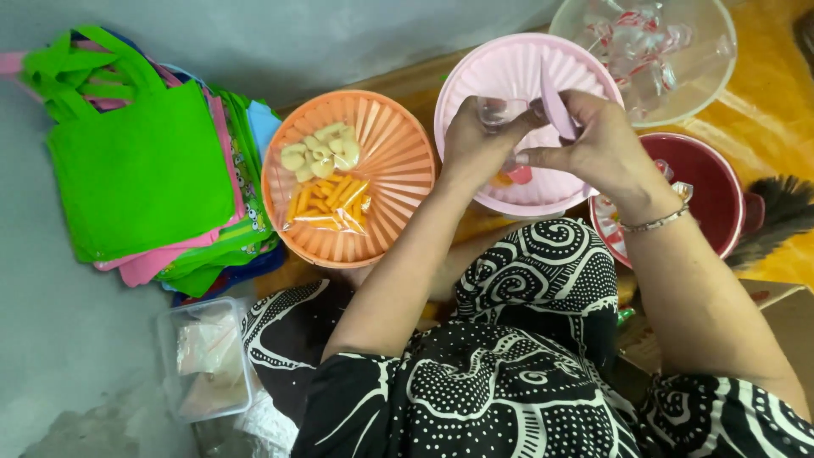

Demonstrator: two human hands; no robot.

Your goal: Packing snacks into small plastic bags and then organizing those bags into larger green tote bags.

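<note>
Looking down over the pink bowl [517, 68], both hands are busy with one small clear bag [500, 110]: the left hand [475, 140] pinches the mouth of the bag between thumb and fingers, and the right hand [598, 140] is clenched around a pink scoop [555, 106] with its tip at the bag's opening. So the bag hangs just above the pink bowl, between the two hands, with what looks like a bit of orange and red stuff at the bottom, hard to tell exactly what. My take on handling: that thin film is super light, floppy and a bit slippery, so it'll collapse unless you hold it right at the rim and keep the mouth spread; grabbing lower would just crush whatever's inside. The snacks look brittle too, so no squeezing. Next door, the orange bowl [394, 170] has a filled bag [326, 182] lying in it, pale pieces on top and orange sticks below. A stack of green and pink totes [140, 170] sits to the left, a clear bowl [708, 89] and a red tub [712, 182] on the right.
</note>
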